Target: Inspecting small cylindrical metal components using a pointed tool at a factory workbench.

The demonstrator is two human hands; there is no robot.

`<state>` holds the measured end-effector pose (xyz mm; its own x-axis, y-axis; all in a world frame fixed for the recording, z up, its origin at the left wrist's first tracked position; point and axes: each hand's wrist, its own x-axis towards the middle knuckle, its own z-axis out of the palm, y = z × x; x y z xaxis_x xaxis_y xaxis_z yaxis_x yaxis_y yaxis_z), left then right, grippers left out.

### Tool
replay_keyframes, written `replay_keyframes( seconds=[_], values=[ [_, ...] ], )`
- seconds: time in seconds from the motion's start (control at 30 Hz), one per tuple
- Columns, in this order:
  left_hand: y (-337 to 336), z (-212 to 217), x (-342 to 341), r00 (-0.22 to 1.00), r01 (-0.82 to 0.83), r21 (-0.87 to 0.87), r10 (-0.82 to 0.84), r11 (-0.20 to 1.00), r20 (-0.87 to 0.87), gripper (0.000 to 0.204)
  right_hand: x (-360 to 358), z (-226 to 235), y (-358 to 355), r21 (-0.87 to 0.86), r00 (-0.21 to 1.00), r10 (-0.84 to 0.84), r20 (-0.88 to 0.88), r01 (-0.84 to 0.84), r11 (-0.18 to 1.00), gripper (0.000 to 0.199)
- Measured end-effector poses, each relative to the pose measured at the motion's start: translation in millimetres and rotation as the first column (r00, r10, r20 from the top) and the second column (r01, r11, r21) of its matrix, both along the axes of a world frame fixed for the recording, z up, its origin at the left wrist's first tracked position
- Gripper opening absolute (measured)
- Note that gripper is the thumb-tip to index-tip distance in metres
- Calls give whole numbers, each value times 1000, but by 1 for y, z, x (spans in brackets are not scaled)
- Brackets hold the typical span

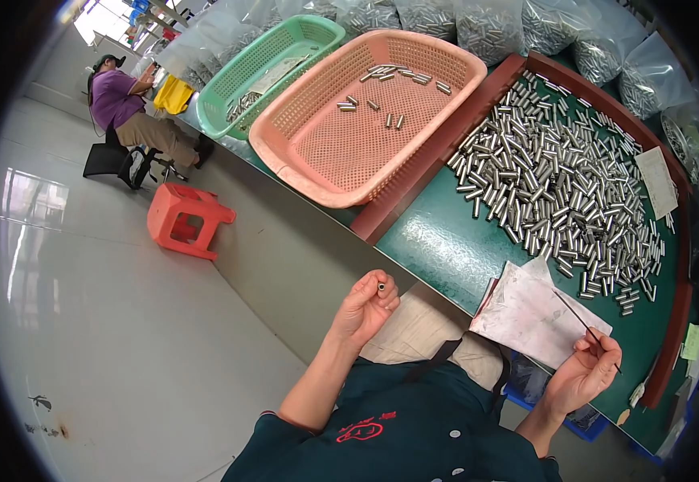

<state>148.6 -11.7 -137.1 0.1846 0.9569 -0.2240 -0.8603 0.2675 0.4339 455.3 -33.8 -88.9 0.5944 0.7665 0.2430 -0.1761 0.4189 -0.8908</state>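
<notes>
My left hand (363, 309) is closed around a small metal tube (381, 287), whose round, hollow end shows between thumb and fingers, short of the table's edge. Between the fingertips of my right hand (584, 373) is a thin dark rod (572, 312), slanting up and left over a stained whitish cloth or paper (522, 309) at the table's front edge. Beyond it, a wide pile of short shiny metal tubes (554, 177) lies on the green tabletop (434, 233).
A red-brown rail (438, 157) separates the pile from a pink basket (301, 173) with several tubes. Past that stands a green basket (214, 112). Clear bags of metal parts (490, 28) line the back. A red stool (185, 217) and a seated person (128, 104) are at left.
</notes>
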Motion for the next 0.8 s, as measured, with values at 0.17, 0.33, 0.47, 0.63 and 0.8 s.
replay_keyframes(
  seconds=[0.17, 0.33, 0.47, 0.63, 0.8],
  values=[
    [1, 51, 15, 694, 50, 183, 98, 982, -713, 6, -1, 3, -1, -28, 999, -43, 19, 43, 999, 31],
    [27, 138, 17, -222, 397, 726, 827, 561, -517, 27, -7, 8, 5, 20, 999, 49, 4, -49, 999, 26],
    [81, 160, -2, -490, 431, 707, 804, 560, -337, 19, -5, 8, 3, 62, 1000, 5, -22, -4, 998, 32],
    [103, 155, 5, -647, 396, 719, 729, 571, -223, 19, -5, 9, 6, 49, 999, 36, 13, -36, 998, 32],
    [97, 115, 67, -299, 533, 561, 761, 633, -575, 14, -3, 11, 6, 28, 999, 34, 8, -34, 999, 32]
  ],
)
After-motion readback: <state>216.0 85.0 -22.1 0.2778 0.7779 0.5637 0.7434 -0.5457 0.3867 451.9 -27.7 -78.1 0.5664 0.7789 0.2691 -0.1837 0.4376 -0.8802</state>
